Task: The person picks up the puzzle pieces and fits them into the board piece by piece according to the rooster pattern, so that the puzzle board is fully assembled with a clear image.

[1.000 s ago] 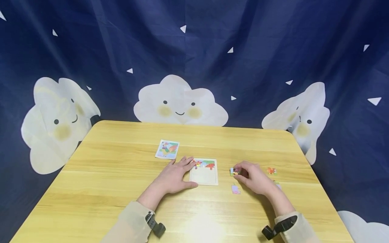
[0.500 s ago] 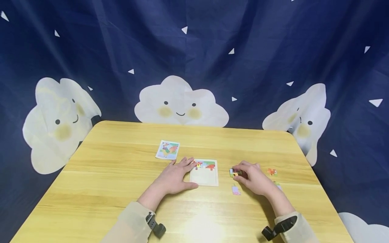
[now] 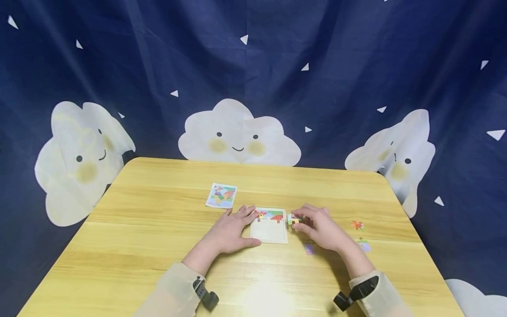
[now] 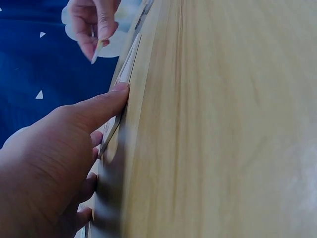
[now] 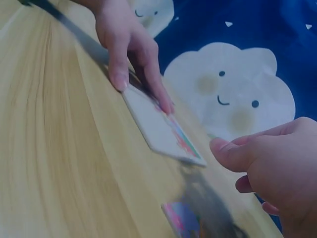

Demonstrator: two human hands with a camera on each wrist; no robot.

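Note:
My left hand (image 3: 231,231) lies with fingers spread at the left side of a white puzzle tray (image 3: 269,232), its thumb and fingertips touching the edge. A strip of fitted picture pieces (image 3: 271,215) runs along the tray's top; below it the pale base shows. My right hand (image 3: 322,230) pinches a colourful puzzle piece (image 3: 293,219) between thumb and fingers, just off the tray's right edge. In the left wrist view this piece (image 4: 97,51) is raised above the table. The right wrist view shows the tray (image 5: 151,126) flat under my left fingers, the held piece mostly hidden by my right thumb.
Loose puzzle pieces lie to the right: a lilac one (image 3: 310,249) beneath my right hand, an orange one (image 3: 358,225) and a green and lilac one (image 3: 364,245). A picture card (image 3: 222,196) lies behind my left hand. A dark blue curtain (image 3: 277,57) hangs behind the wooden table (image 3: 158,233).
My right hand has picked up the puzzle piece from the table and moved it left, close to the tray. My left hand keeps its place on the tray.

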